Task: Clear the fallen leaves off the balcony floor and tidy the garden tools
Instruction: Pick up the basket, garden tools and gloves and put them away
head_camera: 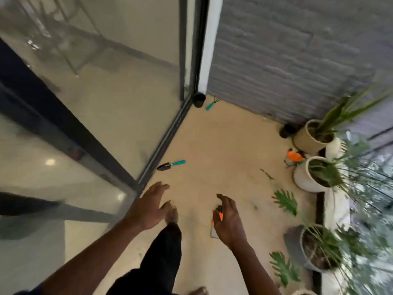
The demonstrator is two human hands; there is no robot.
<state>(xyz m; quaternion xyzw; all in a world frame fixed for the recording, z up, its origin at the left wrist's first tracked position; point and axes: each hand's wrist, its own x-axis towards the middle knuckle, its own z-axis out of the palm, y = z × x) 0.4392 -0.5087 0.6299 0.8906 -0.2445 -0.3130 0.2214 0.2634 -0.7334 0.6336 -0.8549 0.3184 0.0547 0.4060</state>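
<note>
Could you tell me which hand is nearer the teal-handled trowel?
Left. The left hand is just short of the trowel; the right hand is farther back, to its right.
</note>
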